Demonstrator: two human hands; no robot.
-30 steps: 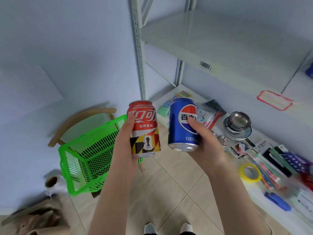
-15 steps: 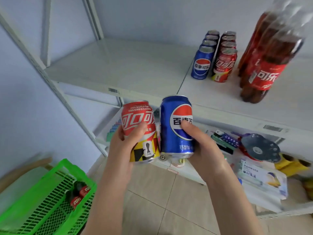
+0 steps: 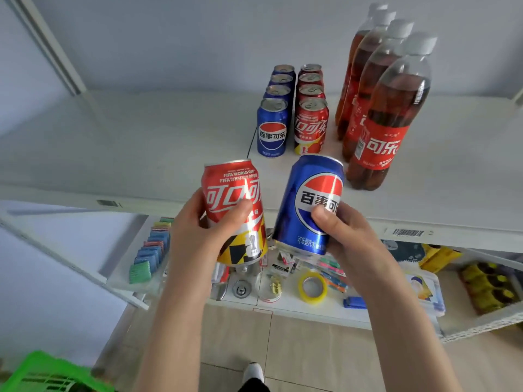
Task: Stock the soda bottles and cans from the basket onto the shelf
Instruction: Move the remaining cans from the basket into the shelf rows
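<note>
My left hand (image 3: 195, 236) grips a red cola can (image 3: 230, 193) and my right hand (image 3: 348, 236) grips a blue Pepsi can (image 3: 305, 199). Both cans are held upright in the air just in front of the white shelf (image 3: 141, 154), near its front edge. On the shelf stand a row of blue cans (image 3: 272, 131), a row of red cans (image 3: 310, 125) beside it, and a row of cola bottles (image 3: 385, 114) to the right. A corner of the green basket (image 3: 36, 372) shows at the bottom left.
The left half of the white shelf is bare. A lower shelf (image 3: 297, 309) holds small goods: a yellow tape roll (image 3: 312, 287), coloured packets (image 3: 150, 256), yellow packages (image 3: 486, 287). A grey upright post (image 3: 51, 43) stands at the left. Tiled floor lies below.
The view has swung from the basket and floor up to the shelf. Both hands have carried their cans up and forward, closer to the rows on the shelf.
</note>
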